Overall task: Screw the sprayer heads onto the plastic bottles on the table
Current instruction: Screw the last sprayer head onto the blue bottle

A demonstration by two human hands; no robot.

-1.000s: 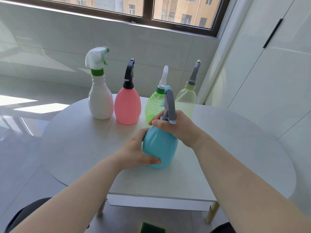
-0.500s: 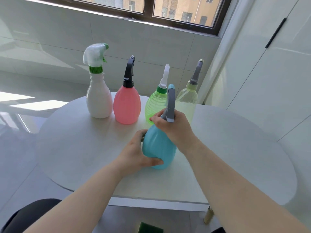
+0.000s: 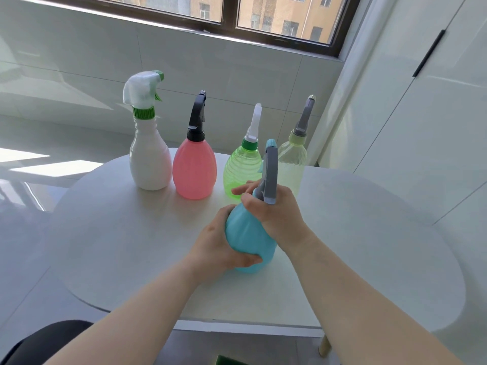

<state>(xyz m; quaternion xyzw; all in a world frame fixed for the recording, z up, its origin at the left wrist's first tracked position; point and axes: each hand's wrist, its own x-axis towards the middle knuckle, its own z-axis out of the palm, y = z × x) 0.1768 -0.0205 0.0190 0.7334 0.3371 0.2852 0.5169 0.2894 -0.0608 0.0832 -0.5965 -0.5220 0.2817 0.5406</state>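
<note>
"Pale round worktop (image 3: 105, 233) under a dark-framed window (image 3: 229, 11), tiled wall below the glass. Where's the bottle being worked on?"

"The blue bottle (image 3: 247, 233) stands upright on the worktop, nearer the person than anything else. Take everything from there."

"And the hands?"

"The left hand (image 3: 213, 246) is wrapped round the blue bottle's lower body, thumb across the front. The right hand (image 3: 274, 214) is curled round its neck, gripping the base of the grey sprayer head (image 3: 270, 175), which stands up above the knuckles."

"Is that head screwed right down?"

"I can't tell; the fingers cover the collar."

"The others?"

"A row beyond the blue bottle, towards the window, all with heads on. The white bottle (image 3: 150, 159) is farthest left of it, then the pink bottle (image 3: 194, 169). The green bottle (image 3: 241, 169) is just behind it, and the pale clear bottle (image 3: 292, 159) is behind and slightly right, partly hidden by the grey sprayer head."
</note>
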